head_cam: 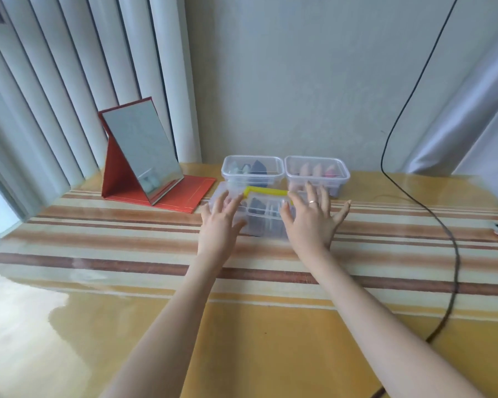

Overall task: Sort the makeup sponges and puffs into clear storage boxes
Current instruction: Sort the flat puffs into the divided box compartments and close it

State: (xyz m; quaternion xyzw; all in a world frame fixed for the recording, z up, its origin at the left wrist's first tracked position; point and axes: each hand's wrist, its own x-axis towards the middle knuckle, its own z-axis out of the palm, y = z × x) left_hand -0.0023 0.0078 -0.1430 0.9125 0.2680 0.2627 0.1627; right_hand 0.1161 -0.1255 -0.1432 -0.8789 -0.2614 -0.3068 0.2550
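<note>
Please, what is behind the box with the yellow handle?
Behind the handled box stand two clear tubs at the wall. The left tub holds pale green and dark pieces; the right tub holds pink ones. The hands and the box cover their lower parts.

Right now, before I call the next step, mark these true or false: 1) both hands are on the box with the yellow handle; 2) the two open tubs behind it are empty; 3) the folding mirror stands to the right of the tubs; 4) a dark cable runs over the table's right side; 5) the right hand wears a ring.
1) True: the left hand and right hand lie with spread fingers on the yellow-handled box.
2) False: the left tub holds pale and dark pieces, the right tub pinkish ones.
3) False: the mirror stands left of the tubs.
4) True: the cable crosses there.
5) True: a ring shows on one finger.
</note>
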